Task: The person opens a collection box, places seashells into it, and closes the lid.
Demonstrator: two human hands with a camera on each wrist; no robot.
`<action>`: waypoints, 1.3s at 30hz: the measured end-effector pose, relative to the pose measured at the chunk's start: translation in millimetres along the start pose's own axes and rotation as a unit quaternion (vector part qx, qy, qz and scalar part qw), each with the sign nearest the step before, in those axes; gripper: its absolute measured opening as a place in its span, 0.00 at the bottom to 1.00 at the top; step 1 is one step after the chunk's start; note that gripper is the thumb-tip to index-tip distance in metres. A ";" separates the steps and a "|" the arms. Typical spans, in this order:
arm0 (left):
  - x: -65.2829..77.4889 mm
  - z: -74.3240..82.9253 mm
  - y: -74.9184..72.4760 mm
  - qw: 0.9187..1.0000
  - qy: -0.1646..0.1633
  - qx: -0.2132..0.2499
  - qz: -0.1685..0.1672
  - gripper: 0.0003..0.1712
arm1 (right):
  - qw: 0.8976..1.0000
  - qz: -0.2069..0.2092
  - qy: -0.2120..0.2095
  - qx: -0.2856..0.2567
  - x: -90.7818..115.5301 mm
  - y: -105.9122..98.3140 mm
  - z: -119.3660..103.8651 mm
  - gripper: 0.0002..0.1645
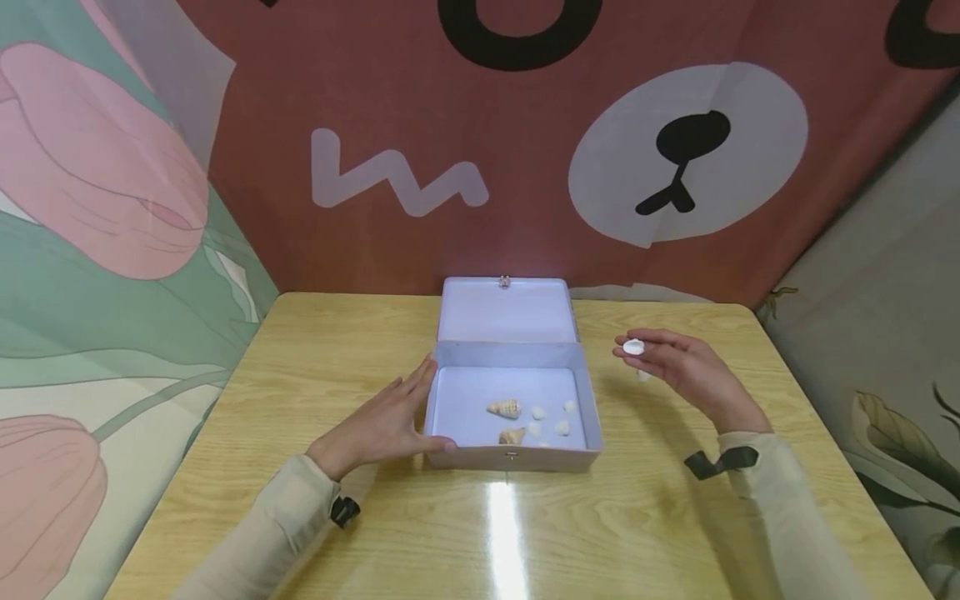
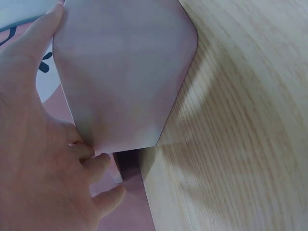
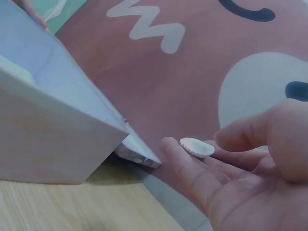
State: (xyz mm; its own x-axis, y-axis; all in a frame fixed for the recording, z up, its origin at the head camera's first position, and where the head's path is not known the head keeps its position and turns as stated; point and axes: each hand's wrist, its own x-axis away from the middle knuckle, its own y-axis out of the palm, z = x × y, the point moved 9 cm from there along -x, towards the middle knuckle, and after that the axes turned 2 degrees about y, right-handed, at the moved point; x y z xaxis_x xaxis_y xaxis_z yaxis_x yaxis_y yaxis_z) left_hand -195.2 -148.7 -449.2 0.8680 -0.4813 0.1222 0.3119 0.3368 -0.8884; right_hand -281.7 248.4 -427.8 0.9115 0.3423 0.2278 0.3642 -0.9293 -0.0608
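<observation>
An open light-lilac tin box (image 1: 513,460) stands on the table with its hinged lid (image 1: 510,310) tipped back. Two spiral seashells, one a striped conch (image 1: 504,408), lie inside with several small white shells (image 1: 562,427). My left hand (image 1: 382,427) grips the box's left end, thumb over the front rim and fingers at the back corner. Right of the box, my right hand (image 1: 686,367) is raised above the table. It holds a ribbed white seashell (image 3: 197,147) on its fingers, hollow face showing, the thumb tip right at its edge. Something small and white (image 1: 642,376) shows just below these fingers.
The box stands on a light wooden table (image 1: 360,533). Behind the table hangs a reddish-brown cloth (image 1: 390,250) with a cartoon face. Flower-patterned cloth (image 1: 105,167) covers the left side. Dark straps (image 1: 722,461) hang at both sleeves.
</observation>
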 end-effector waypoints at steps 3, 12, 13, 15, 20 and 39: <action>-0.4 1.0 -0.8 1.000 0.003 0.003 0.002 0.77 | 1.000 -0.004 -0.015 -0.016 2.5 -0.5 -7.4 0.32; 0.8 0.0 -1.3 1.000 0.003 0.003 0.002 0.77 | 0.998 -0.030 -0.053 -0.036 2.6 11.0 -27.1 0.29; 0.9 -0.1 -1.2 1.000 0.003 0.003 0.002 0.77 | 0.998 -0.030 -0.055 -0.030 2.1 13.6 -28.4 0.29; 0.9 -0.4 -0.6 1.000 0.002 0.005 0.001 0.77 | 0.998 -0.032 -0.057 -0.019 0.6 19.7 -30.3 0.29; 0.5 -0.1 1.3 1.000 0.004 0.007 0.001 0.76 | 0.998 -0.047 -0.050 -0.003 -2.7 37.0 -32.3 0.29; 0.3 -0.4 0.7 1.000 0.002 0.001 0.000 0.76 | 0.988 -0.129 -0.084 -0.001 -11.8 90.9 -46.5 0.28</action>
State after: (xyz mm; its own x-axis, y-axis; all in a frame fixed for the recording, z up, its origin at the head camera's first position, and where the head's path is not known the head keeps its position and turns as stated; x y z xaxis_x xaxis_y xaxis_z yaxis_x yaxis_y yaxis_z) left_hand -194.9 -148.9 -450.0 0.8664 -0.4846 0.1208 0.3133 0.3390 -0.8871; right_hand -268.3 153.4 -390.8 0.8068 0.5864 0.0720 0.5890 -0.8079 -0.0204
